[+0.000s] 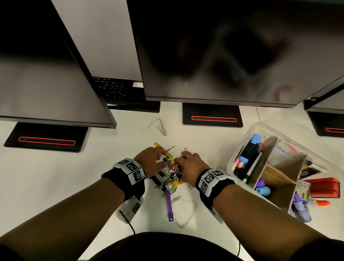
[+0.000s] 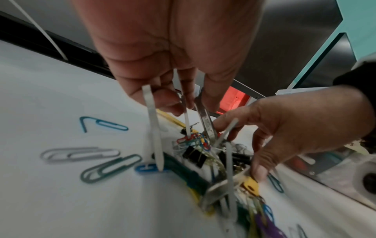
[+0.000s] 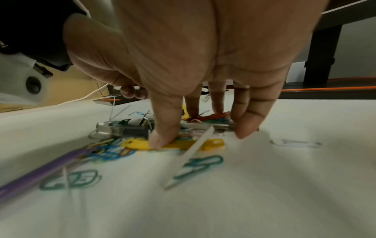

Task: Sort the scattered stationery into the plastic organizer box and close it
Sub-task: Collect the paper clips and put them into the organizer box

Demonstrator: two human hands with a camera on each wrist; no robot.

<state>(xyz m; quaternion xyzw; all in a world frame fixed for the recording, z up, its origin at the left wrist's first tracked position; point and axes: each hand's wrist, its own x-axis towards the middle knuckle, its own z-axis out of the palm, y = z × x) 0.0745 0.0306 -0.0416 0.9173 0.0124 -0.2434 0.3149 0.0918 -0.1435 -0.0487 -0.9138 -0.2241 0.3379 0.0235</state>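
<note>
A tangled pile of paper clips, black binder clips and file fasteners (image 1: 168, 177) lies on the white desk between my hands. My left hand (image 1: 158, 159) hovers over its left side and pinches several thin metal fastener strips (image 2: 151, 128) between its fingers (image 2: 168, 103). My right hand (image 1: 180, 166) curls round the pile from the right, its thumb (image 3: 162, 135) pressing a yellow fastener (image 3: 179, 145) and its other fingers on the far side. A purple fastener (image 1: 169, 206) sticks out toward me. The clear plastic organizer box (image 1: 230, 162) stands open at the right.
Loose paper clips (image 2: 109, 169) lie around the pile on the desk. A bent metal prong (image 1: 160, 126) lies farther back. Cardboard dividers split the box, which holds markers (image 1: 249, 153) and a red item (image 1: 324, 186). Monitors and their stands (image 1: 212, 115) line the back.
</note>
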